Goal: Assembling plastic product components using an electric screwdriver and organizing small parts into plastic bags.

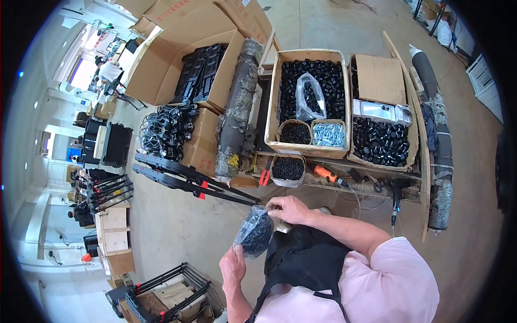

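Note:
A clear plastic bag (254, 232) full of small dark parts hangs between my two hands, in front of my black apron. Its lower left edge is pinched in my left hand (233, 265). My right hand (289, 210) is closed on the gathered top corner of the same bag. What the dark parts are, I cannot make out through the plastic. Just beyond the bag, the ends of long black bars (196, 182) with red tabs reach toward it. A small bin of black screws (288, 168) stands ahead of my right hand.
On the bench ahead stand a large box of black knobs (273, 102), a bin of silver screws (328, 134) and another parts box (412, 145). An orange power tool (326, 173) and a black driver (397, 196) sit along its near edge. Cartons (202, 140) stand left.

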{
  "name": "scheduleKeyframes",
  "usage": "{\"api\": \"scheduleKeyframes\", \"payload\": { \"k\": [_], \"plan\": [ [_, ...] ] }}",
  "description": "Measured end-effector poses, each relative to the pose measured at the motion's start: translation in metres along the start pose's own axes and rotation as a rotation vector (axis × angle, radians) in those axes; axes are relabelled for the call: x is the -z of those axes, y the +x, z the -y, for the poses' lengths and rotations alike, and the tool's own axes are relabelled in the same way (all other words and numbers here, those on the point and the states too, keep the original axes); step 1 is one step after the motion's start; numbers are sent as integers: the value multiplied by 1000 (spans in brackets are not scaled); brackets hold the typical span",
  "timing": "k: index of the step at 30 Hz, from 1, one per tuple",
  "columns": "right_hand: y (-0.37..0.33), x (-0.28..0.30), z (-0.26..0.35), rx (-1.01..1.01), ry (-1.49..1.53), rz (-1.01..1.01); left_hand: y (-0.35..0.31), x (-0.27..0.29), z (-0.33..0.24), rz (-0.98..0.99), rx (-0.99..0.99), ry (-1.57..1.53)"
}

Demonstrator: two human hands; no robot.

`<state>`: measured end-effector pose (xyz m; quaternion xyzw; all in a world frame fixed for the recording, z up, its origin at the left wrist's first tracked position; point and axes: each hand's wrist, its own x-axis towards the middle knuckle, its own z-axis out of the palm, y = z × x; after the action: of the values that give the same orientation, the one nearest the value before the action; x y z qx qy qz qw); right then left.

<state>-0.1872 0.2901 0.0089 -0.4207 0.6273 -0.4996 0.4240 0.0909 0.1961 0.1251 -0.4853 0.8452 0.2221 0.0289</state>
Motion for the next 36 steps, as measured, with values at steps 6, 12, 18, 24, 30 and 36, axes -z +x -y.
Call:
{"api": "scheduleKeyframes", "payload": {
  "k": [6,12,18,24,30,36],
  "plan": [
    [34,16,27,227,-122,-87,24,40,-14,102,16,82],
    [107,52,85,476,-177,-179,71,77,-37,-81,-155,128],
    [163,75,127,343,-208,-223,144,78,-31,-255,-314,-209],
    [203,76,128,207,-204,-363,222,64,-10,-119,-408,-213],
    [228,91,91,9,-353,-593,294,21,-20,32,-473,-239],
    [177,57,39,-10,-275,-799,350,-37,20,47,-463,-82]
  ]
}}
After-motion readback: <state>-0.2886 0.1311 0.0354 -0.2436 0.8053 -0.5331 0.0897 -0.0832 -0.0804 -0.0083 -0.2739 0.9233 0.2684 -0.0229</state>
